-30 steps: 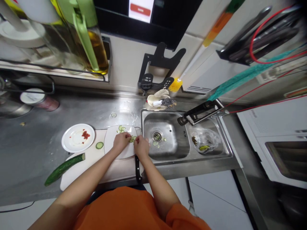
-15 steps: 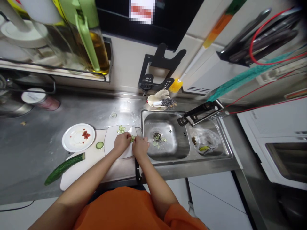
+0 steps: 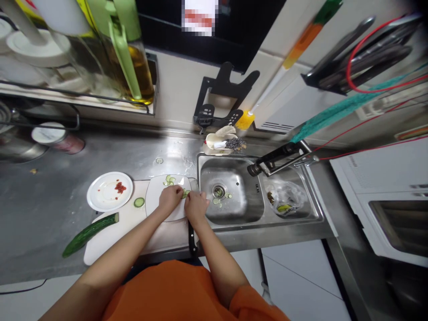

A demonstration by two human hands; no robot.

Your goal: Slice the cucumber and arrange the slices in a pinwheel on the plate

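Note:
Over a white square plate (image 3: pixel 154 187), my left hand (image 3: pixel 170 199) and my right hand (image 3: pixel 195 207) work close together. Both have their fingers pinched at thin cucumber slices (image 3: pixel 186 194) on its right part. More cucumber slices (image 3: pixel 169 180) lie fanned near the plate's far edge. The plate rests on a white cutting board (image 3: pixel 107 243), where one loose cucumber slice (image 3: pixel 139 202) lies left of it. A cut cucumber (image 3: pixel 90 234) lies across the board's left end. Below my right hand, a knife (image 3: pixel 192 240) shows its black handle; its blade is mostly hidden.
A round white plate (image 3: pixel 96 198) with chopped red bits stands to the left. On the right, the sink (image 3: pixel 230 209) holds stray slices, under a black faucet (image 3: pixel 267 160). A plastic bag (image 3: pixel 289 196) fills the second basin. A pink can (image 3: pixel 63 141) stands at the back left.
Both hands stay at almost the same spot over the square plate, with only slight finger movement. The view has shifted very slightly.

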